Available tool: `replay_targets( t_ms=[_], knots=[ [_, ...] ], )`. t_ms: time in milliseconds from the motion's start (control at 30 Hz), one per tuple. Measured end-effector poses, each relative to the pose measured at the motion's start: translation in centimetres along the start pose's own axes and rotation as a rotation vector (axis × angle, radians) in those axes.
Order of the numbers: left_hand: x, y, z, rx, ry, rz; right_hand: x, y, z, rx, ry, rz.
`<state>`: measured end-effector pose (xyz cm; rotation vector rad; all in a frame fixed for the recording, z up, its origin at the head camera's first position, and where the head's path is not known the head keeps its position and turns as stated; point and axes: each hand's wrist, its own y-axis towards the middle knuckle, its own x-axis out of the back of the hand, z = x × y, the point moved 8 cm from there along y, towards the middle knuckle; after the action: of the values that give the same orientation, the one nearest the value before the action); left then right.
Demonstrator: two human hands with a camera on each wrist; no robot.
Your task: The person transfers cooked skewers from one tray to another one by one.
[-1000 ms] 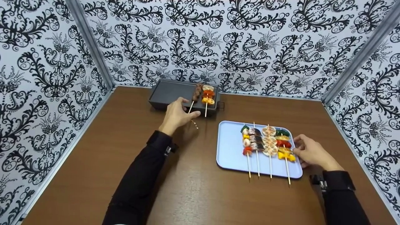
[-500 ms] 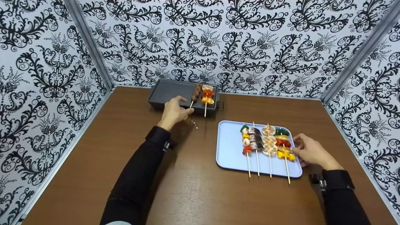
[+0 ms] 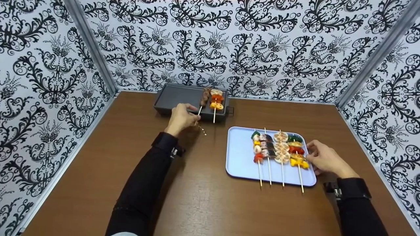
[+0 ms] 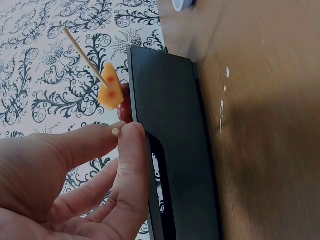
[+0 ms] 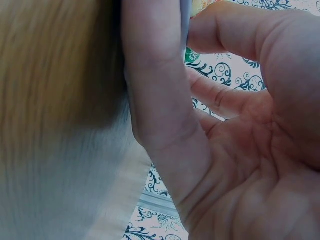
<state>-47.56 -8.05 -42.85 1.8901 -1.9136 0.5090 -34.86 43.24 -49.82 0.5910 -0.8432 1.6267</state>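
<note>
At the back left, my left hand (image 3: 179,118) pinches the bare stick end of a meat skewer (image 3: 205,97) between thumb and fingertip. Its brown chunks lie on the dark grey tabletop grill (image 3: 178,96). In the left wrist view the stick's cut end (image 4: 116,132) pokes out from the pinch. Beside it on the grill lies a vegetable skewer (image 3: 216,97) with yellow, red and pale pieces. My right hand (image 3: 325,159) grips the right edge of a light blue tray (image 3: 239,154), thumb at the rim; the fingers are partly hidden there.
Several skewers lie side by side on the tray: a mixed vegetable one (image 3: 257,149), a dark-skinned one (image 3: 268,146), pale round slices (image 3: 282,147) and another vegetable one (image 3: 297,150). Their sticks overhang the tray's front. Patterned walls (image 3: 210,49) enclose the brown table (image 3: 197,196).
My left thumb has closed in toward the fingers, onto the meat skewer's stick, and the hand has shifted slightly left. The right hand stays at the tray.
</note>
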Motion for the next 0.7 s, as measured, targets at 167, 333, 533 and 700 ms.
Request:
replay_targets(
  t_ms=[167, 333, 533, 700],
  knots=[
    [0.13, -0.01, -0.29, -0.014, 0.046, -0.004, -0.08, 0.06, 0.04, 0.0, 0.008, 0.008],
    [0.32, -0.01, -0.59, -0.041, 0.129, -0.021, -0.09, 0.12, 0.02, 0.005, -0.009, 0.001],
    [0.32, 0.1, -0.19, -0.015, 0.034, -0.008, -0.01, 0.15, 0.0, 0.016, -0.03, -0.009],
    [0.28, 0.07, 0.02, 0.007, -0.023, 0.005, -0.01, 0.09, -0.06, 0.01, -0.015, -0.009]
  ],
)
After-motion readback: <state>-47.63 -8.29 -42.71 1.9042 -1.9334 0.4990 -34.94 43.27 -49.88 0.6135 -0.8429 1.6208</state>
